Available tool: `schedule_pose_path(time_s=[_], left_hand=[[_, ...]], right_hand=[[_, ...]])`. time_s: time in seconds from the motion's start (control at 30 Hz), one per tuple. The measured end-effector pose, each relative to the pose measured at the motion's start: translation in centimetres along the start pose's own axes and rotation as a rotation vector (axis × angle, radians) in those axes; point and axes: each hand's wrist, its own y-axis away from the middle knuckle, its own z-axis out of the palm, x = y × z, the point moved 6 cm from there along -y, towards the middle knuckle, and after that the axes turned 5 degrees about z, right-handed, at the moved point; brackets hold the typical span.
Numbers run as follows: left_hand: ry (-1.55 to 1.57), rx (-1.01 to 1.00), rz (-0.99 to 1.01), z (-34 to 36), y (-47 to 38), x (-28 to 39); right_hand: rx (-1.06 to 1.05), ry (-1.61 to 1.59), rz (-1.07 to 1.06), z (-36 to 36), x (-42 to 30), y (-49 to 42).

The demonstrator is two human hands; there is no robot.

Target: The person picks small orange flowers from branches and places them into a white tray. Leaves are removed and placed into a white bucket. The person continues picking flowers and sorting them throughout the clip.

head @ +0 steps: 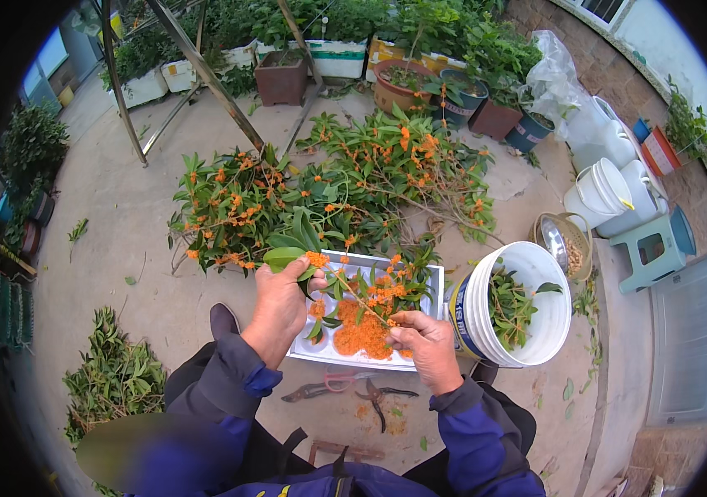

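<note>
My left hand [285,307] pinches the leafy end of a cut osmanthus twig [353,292], by a cluster of orange blossoms. The twig's bare end is between the thumb and fingers of my right hand [426,348]. Below both hands lies a white box [437,282] with a moulded insert of round hollows. Loose orange osmanthus flowers [353,335] fill its middle, and more flowering sprigs [391,289] rest across its far right part. To the right stands a white plastic bucket [552,310] with stripped leafy twigs [510,307] inside.
Flowering branches [415,164] are heaped beyond the box. Pruning shears [378,397] and pink-handled scissors [341,380] lie on the concrete before me. Leafy cuttings [117,373] are piled left. Metal frame legs [204,68] stand ahead; a green stool [651,251] and basket [577,233] are right.
</note>
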Motion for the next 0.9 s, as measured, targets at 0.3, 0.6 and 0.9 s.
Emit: schedule_pose_path(time_s=[0.3, 0.6, 0.9], left_hand=[[0.125, -0.363, -0.016, 2.8, 1.2, 2.3], [0.079, -0.325, 0.005, 2.4, 0.7, 2.2], [0.052, -0.124, 0.061, 0.8, -0.3, 1.4]], right_hand=[[-0.317, -0.58, 0.306, 0.4, 1.6, -0.1], [-0.271, -0.589, 0.426, 0.6, 1.8, 0.5], [-0.043, -0.395, 0.154, -0.5, 1.5, 0.1]])
